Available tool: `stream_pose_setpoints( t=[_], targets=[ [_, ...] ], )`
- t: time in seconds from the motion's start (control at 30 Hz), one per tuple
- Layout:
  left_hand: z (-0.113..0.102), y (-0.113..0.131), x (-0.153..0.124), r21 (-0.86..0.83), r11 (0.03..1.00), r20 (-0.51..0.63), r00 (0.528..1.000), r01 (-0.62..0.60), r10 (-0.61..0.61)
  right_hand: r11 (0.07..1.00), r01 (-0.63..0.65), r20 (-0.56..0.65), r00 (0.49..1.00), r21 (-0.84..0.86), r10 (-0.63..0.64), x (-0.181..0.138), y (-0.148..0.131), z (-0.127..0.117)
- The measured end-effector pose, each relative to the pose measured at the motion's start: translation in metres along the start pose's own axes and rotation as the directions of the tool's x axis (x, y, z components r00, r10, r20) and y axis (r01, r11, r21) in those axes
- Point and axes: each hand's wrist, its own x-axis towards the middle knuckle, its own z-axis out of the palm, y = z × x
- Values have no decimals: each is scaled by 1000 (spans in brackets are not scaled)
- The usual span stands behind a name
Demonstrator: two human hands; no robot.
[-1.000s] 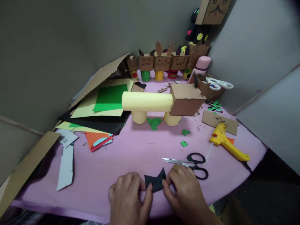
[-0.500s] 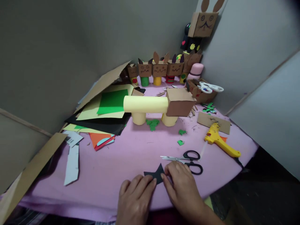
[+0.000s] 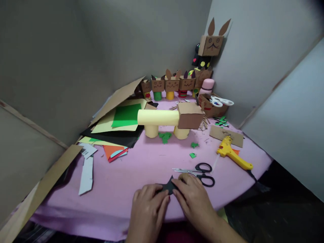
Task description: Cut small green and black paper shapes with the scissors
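A small piece of black paper (image 3: 167,186) with a pointed tip lies between my hands near the table's front edge. My left hand (image 3: 150,206) pinches its left side, thumb and fingers together. On its right side my right hand (image 3: 193,195) grips it, fingertips covering part of the paper. Just beyond the right hand lie scissors (image 3: 199,171) with black handles, blades pointing left. Farther back stands a paper figure with a pale yellow tube body (image 3: 158,117), short tube legs and a brown cardboard box head (image 3: 190,118).
A yellow glue gun (image 3: 234,153) rests at right by a cardboard strip (image 3: 216,133). Coloured paper sheets (image 3: 126,115) are stacked at left. Box-headed figures (image 3: 172,84) line the back near a cardboard box (image 3: 211,107) holding white scissors. Green scraps (image 3: 165,137) lie under the figure.
My fingers have closed further over the black paper, hiding more of its left and right sides. The whole view has shifted slightly, while the table items keep their places.
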Motion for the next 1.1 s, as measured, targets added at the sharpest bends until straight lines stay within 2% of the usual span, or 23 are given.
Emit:
stream_pose_setpoints(
  t=[0.1, 0.23, 0.37, 0.43, 0.57, 0.63, 0.67, 0.77, 0.87, 0.97, 1.1],
  targets=[
    [-2, 2, 12, -41, 992, 29, 993, 118, -117, 1000, -24, 7, 1000, 18, 24, 3, 0, 0],
    [-10, 4, 24, -78, 979, 152, 973, 189, -175, 998, -21, -13, 1000, 55, 22, 1, 3, 1],
    [-15, 6, 33, -192, 940, 217, 946, 283, -240, 996, -19, -20, 1000, 92, 21, 0, 5, 1],
    [-15, 7, 34, -303, 886, 259, 925, 352, -279, 991, -21, -29, 999, 134, 25, 0, 5, 0],
    [-12, 8, 31, -515, 702, 351, 868, 492, -351, 947, -94, -18, 994, 308, 105, 3, 2, -9],
    [-12, 9, 28, -568, 661, 343, 871, 490, -351, 903, -164, 30, 986, 397, 166, 3, 0, -13],
    [-12, 9, 26, -574, 680, 309, 890, 456, -336, 880, -198, 63, 980, 432, 190, 3, -1, -15],
    [-15, 10, 22, -473, 837, 157, 962, 274, -226, 833, -265, 138, 964, 486, 227, 4, -4, -18],
    [-18, 12, 23, -344, 923, 107, 984, 171, -142, 834, -276, 136, 961, 477, 240, 4, -4, -18],
    [-18, 14, 25, -372, 900, 158, 971, 226, -178, 848, -268, 119, 963, 457, 240, 4, -4, -16],
    [-14, 12, 29, -445, 819, 286, 924, 362, -253, 865, -250, 114, 968, 435, 223, 4, -4, -14]
  ],
)
